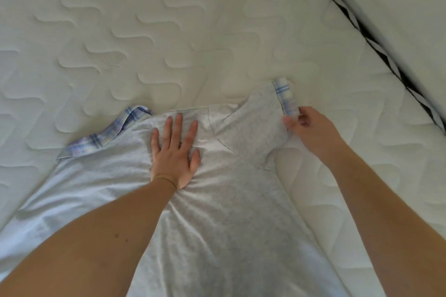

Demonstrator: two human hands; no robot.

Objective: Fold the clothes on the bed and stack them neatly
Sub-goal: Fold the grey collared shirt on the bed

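- Quilted white mattress [144,31] filled most of our view, with a dark zigzag band [376,48] running along its far right edge and pale bedding beyond it.
- We had one garment in front of us, a light grey shirt [229,212] spread flat on the bed, its neck end away from us and its body running down out of the picture.
- Both short sleeves ended in blue plaid cuffs: the left cuff [106,132] lay flat and slanted, while the right cuff [286,96] pointed up the bed.
- Our left hand [175,152] lay open, palm down and fingers spread, pressing the chest of the shirt just below the neckline, where small creases fanned out from under the palm.
- Our right hand [311,130] was closed in a pinch on the near end of the right cuff, thumb and fingertips on the plaid edge.
- We judged the step in hand to be laying out and smoothing the shirt, right at the start of its fold; no folded stack showed anywhere.
- The next move, as we judged it, called for keeping the left palm as an anchor and carrying the right sleeve inward across the chest.
- That would want the sleeve kept taut, since soft cloth bunches easily.
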